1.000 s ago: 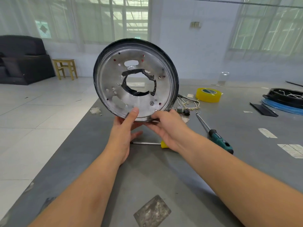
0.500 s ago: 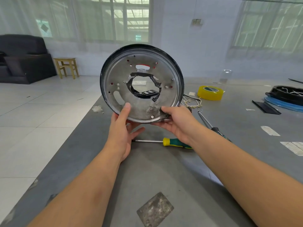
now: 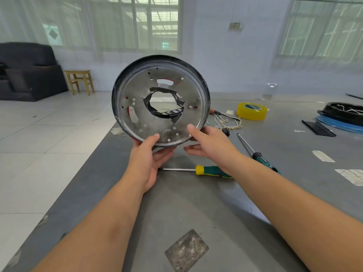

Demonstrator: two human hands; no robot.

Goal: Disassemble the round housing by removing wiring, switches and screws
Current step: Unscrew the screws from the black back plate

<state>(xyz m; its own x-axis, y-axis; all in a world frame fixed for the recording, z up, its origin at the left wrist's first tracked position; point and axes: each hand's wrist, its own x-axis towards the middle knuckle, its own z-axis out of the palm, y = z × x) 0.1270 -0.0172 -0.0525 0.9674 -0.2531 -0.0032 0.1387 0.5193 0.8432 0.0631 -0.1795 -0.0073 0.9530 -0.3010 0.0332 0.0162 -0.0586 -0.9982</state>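
Note:
I hold the round housing (image 3: 137, 91) upright above the grey table (image 3: 196, 209), its bare metal inner face towards me. Black tape (image 3: 147, 106) lines its ragged centre hole, and one screw (image 3: 168, 140) sits near the bottom edge. My left hand (image 3: 145, 160) pinches the bottom rim, thumb on the face and fingers behind. At the lower right rim my right hand (image 3: 212, 146) touches with the thumb only; its fingers stretch out straight below the housing. Removed wiring (image 3: 227, 120) lies on the table behind.
A yellow-and-green screwdriver (image 3: 212, 171) lies under my right wrist, and a second screwdriver (image 3: 255, 152) lies to its right. Further back are a yellow tape roll (image 3: 252, 111), a black round part (image 3: 345, 114) and a black strip (image 3: 318, 128). The table's left edge runs diagonally beside the tiled floor.
The housing has come down a little and turned in my hands. My right hand's fingers have left the rim and straightened; only its thumb still touches.

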